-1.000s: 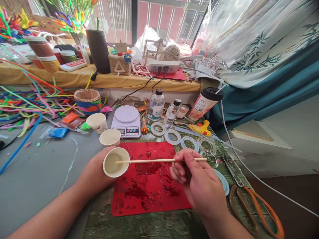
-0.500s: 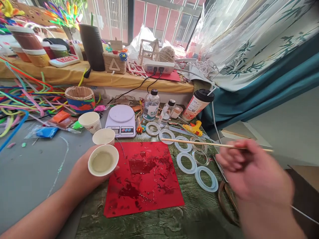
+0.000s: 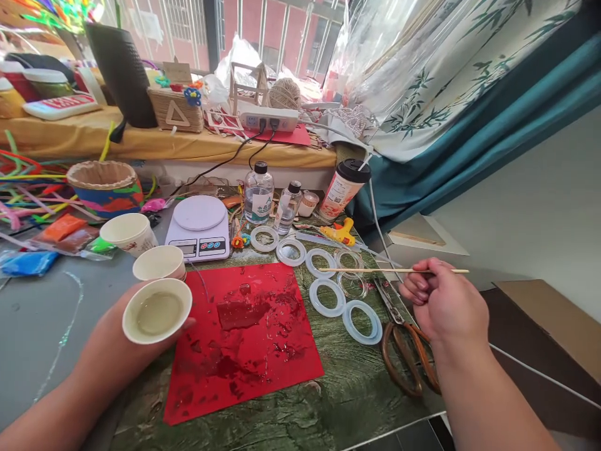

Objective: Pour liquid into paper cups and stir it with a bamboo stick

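Now the left hand cups a white paper cup of cloudy liquid, fingers wrapped around its wall, just left of the wet red square sheet on the green worktop. Well right, the right hand pinches a thin wooden stick level above translucent ring moulds, beside orange-handled scissors.

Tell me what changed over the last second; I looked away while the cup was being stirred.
The right hand lifted the wooden stick out of the paper cup and carried it off to the right, over the clear rings and scissors. The left hand kept hold of the cup, liquid still inside. The red sheet and scale stayed put.
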Tool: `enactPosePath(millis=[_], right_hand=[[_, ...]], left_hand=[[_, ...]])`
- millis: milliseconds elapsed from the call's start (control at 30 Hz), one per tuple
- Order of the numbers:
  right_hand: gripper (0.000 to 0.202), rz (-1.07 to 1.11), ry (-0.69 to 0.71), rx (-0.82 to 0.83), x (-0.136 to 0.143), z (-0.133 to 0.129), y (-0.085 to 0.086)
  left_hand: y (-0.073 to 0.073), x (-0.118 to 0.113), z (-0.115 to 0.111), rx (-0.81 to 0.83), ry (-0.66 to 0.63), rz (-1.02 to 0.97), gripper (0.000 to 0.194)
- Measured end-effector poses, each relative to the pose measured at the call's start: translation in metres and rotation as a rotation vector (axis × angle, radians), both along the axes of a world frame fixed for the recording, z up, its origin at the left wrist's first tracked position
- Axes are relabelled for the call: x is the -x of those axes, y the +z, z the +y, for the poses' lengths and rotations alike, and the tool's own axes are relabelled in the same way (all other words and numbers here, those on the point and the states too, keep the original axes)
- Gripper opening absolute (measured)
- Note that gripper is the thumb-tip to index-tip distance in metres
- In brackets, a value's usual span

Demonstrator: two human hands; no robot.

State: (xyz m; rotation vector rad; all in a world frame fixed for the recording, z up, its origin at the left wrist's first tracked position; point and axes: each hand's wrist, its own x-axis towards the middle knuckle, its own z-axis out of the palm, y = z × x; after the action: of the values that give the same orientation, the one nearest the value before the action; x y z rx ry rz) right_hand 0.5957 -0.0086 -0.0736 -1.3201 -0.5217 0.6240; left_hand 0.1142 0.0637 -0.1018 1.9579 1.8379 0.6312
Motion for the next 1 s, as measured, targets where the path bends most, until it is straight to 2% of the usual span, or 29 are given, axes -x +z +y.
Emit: enactPosePath(millis=[333, 600, 767, 933, 1000], right_hand=[[0.033, -0.046, 0.007, -0.002, 0.008, 0.002, 0.004], [0.03, -0.176, 0.009, 0.009, 0.019, 0.001, 0.015], [0.035, -0.362, 0.093, 0.017, 0.028, -0.009, 0.022], [0.038, -0.562, 0.247, 0.06, 0.026, -0.025, 0.021], [0.038, -0.517, 0.267, 0.079, 0.022, -0.027, 0.02]], left_hand=[[-0.007, 0.004, 0.0, 0.008, 0.013, 0.033, 0.06], [-0.004, 0.002, 0.001, 0.029, -0.009, 0.001, 0.063], [-0.001, 0.0, -0.001, 0.021, 0.031, -0.001, 0.062], [0.0, 0.0, -0.001, 0.015, -0.008, -0.016, 0.06], [0.0, 0.0, 0.0, 0.014, -0.008, -0.015, 0.061]])
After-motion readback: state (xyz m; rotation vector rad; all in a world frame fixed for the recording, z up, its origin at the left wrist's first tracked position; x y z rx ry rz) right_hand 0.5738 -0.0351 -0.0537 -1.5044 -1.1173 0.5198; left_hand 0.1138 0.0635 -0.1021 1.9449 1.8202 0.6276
